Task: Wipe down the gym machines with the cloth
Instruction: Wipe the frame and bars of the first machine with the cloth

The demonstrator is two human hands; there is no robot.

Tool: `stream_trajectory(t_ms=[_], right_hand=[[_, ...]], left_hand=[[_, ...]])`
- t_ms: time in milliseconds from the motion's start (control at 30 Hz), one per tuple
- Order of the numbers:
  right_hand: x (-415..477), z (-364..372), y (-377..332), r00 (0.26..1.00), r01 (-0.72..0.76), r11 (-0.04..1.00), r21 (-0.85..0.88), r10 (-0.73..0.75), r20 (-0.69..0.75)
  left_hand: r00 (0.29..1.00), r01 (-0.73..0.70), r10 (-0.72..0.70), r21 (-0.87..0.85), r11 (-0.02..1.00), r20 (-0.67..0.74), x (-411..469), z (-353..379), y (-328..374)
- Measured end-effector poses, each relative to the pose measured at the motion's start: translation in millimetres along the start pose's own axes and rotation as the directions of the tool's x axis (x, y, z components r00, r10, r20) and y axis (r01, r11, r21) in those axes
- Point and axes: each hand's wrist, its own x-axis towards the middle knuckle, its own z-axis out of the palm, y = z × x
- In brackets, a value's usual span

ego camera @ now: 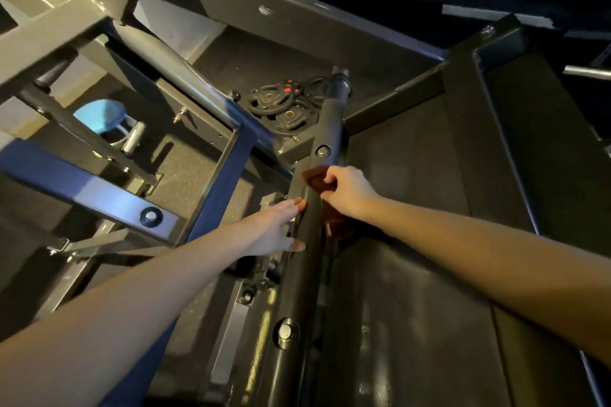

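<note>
The left grip (274, 228) lies open, fingers straight, against the bar's (302, 277) left side. Just beyond, the right grip (347, 192) curls round the cloth (316, 181), pressing it to the bar, with cloth trailing under the palm. Plates (281, 102) lie farther off.

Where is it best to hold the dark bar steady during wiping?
Probably the bare stretch just below the cloth, coming from the left, since the cloth hangs over the right side. The bar is narrow and smooth there, between two bolts, so a grip can close around it.
</note>
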Motion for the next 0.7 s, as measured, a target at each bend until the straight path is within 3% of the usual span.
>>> stream_trajectory(t_ms=[100, 333, 533, 700], right_hand=[[-12, 7, 1, 0.998, 0.014, 1.0, 0.004, -0.014, 0.065], [9, -12, -5, 0.998, -0.049, 0.994, 0.1, 0.052, -0.024], [-27, 10, -3, 0.988, -0.003, 1.0, -0.002, 0.003, 0.156], [-4, -1, -6, 0.999, 0.005, 1.0, 0.017, -0.006, 0.032]], left_hand=[[1.0, -0.025, 0.025, -0.005, 1.0, -0.009, 6, 4, -11], [1.0, 0.024, -0.025, 0.066, 0.998, 0.018, 4, -1, -2], [1.0, -0.009, 0.009, 0.003, 1.0, 0.0, 6, 1, -3], [1.0, -0.008, 0.008, 0.005, 1.0, 0.01, 5, -1, -4]])
